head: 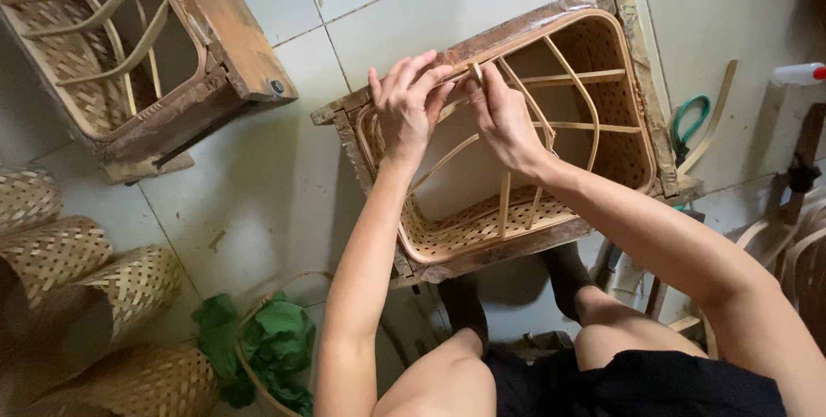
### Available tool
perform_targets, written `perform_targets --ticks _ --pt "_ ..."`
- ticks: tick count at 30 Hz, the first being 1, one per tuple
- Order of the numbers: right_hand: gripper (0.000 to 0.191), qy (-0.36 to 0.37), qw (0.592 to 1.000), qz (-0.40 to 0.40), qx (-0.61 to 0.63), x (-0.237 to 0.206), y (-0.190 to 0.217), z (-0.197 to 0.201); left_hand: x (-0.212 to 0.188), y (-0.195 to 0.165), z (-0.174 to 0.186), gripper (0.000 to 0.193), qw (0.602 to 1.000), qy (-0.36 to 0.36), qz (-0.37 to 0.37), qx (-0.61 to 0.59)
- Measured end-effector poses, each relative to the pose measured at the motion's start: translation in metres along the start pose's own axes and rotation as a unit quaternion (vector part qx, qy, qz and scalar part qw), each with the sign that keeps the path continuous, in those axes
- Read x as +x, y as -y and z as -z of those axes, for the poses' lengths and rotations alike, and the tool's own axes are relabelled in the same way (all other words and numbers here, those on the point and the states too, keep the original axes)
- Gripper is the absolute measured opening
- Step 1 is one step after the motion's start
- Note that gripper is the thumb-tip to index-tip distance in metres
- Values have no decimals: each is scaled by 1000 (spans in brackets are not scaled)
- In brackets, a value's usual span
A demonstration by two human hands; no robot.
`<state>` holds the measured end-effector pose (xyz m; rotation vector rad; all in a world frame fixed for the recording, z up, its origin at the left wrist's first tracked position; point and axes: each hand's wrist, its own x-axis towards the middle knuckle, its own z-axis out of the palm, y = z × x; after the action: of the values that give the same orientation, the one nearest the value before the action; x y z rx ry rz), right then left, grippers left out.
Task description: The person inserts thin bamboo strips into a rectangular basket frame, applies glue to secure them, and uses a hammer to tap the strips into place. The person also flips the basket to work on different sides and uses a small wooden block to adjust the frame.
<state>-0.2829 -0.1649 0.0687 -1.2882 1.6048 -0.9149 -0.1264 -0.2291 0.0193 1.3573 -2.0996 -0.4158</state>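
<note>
Bamboo fills the view: a woven basket sits inside a rough wooden mould frame on a pale tiled floor, seen from above by a seated person whose knees show at the bottom. Both hands meet at the basket's far rim. The left hand pinches a thin bamboo strip against the rim, fingers pressed together. The right hand pinches the same strip just beside it. Curved bamboo ribs arch inside the basket. The step in hand looks like seating a strip end at the rim; the next move likely calls for a firm, steady push while the other hand braces. A second mould lies upper left, finished woven baskets lower left, green-handled scissors at right.
</note>
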Motion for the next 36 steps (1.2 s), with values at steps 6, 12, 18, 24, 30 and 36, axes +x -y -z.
perform_targets --ticks 6,12,18,24,30,36 --pt "21 -6 1000 22 -5 4 -8 -2 -2 -5 10 18 999 39 13 -11" --pt "13 62 997 -31 -30 5 -10 -4 -6 -11 -5 14 1000 -16 -5 0" --pt "10 28 994 72 -75 4 -7 -11 -11 -11 -5 19 1000 7 -14 10" --pt "13 17 997 30 -63 8 -14 -12 -7 -15 -2 19 1000 -2 -16 5" --pt "16 -7 998 39 -43 9 -24 -11 -8 -18 1 17 1000 7 -12 -5" --pt "15 -18 998 48 -34 7 -26 -7 -8 -15 -7 16 1000 -4 -5 10"
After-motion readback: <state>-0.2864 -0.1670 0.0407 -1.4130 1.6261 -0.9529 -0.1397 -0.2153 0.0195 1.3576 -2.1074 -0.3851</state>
